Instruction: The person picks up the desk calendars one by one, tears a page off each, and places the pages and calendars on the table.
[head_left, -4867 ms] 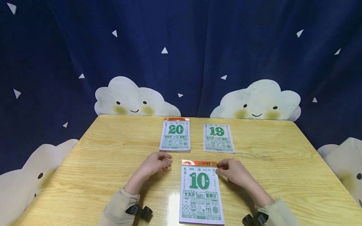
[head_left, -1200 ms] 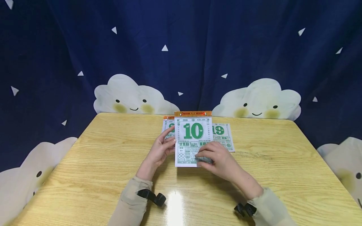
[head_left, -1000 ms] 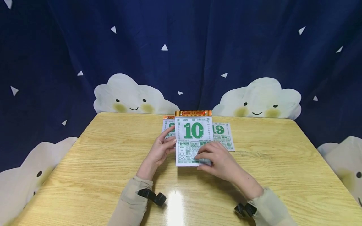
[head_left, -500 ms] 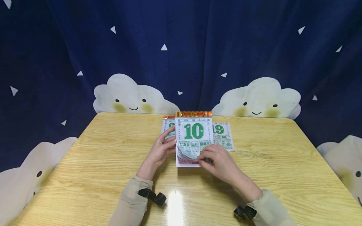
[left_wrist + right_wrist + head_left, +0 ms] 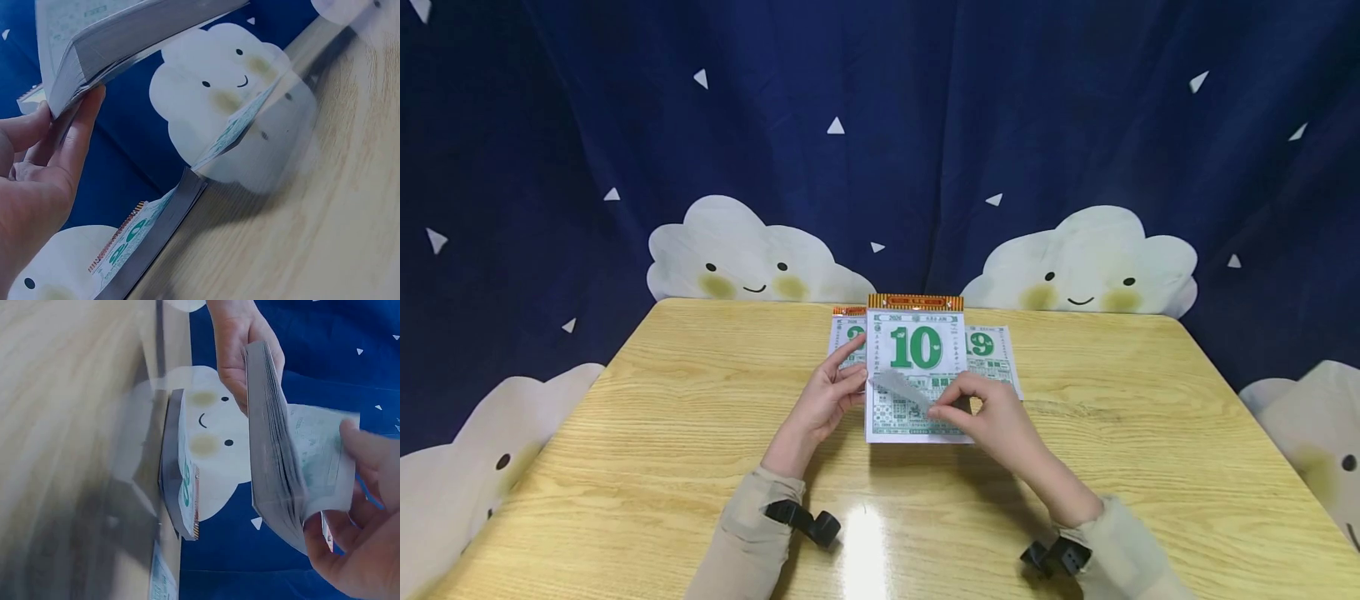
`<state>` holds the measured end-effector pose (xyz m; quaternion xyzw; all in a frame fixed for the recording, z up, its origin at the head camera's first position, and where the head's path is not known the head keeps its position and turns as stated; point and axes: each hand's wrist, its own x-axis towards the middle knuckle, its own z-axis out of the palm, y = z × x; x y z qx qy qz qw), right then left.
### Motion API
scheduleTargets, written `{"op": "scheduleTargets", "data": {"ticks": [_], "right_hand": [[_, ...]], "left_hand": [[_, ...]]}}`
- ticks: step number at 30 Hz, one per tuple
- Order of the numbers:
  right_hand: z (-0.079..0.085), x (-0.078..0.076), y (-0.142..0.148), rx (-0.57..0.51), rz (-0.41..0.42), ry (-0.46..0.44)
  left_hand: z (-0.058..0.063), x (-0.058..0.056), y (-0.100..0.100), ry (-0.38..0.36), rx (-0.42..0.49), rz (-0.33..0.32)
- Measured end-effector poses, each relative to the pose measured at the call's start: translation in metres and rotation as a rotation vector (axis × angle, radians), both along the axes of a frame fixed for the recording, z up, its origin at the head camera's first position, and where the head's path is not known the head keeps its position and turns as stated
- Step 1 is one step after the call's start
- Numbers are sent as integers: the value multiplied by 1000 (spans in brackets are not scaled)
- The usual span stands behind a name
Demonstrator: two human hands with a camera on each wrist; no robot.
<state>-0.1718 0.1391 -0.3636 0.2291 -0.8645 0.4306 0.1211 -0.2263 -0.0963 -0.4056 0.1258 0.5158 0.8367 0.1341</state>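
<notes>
A tear-off calendar (image 5: pixel 916 346) with a big green 10 and a red-and-gold top strip is held up over the table, tilted toward the head camera. My left hand (image 5: pixel 820 400) grips its left edge, thumb in front and fingers behind, as the left wrist view shows. Thumb and forefinger of my right hand (image 5: pixel 1000 421) pinch the lower part of the lifted top sheet (image 5: pixel 904 390), which curls up from the bottom. Green print shows on the page beneath. From the right wrist view, the thick block of pages (image 5: pixel 269 437) stands edge-on beside the bent sheet.
Behind the held calendar, a second calendar (image 5: pixel 847 333) lies on the wooden table (image 5: pixel 662 433), partly covered from view. A sheet with a green 19 (image 5: pixel 992 358) lies to its right. A dark blue curtain (image 5: pixel 910 150) with clouds hangs behind the table.
The calendar lay flat on the table at first and has been raised, my left hand now gripping it. Since then my right hand has pinched the top sheet and peeled its bottom upward.
</notes>
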Motion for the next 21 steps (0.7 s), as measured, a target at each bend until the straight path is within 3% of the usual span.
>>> {"op": "scheduleTargets", "data": {"ticks": [10,21], "right_hand": [[14,-9,-1,-54,-165,13],[27,-19,12,-182,-266,58]], "left_hand": [[1,1,0,11,26,-24],[3,0,-3,13,3,41]]}}
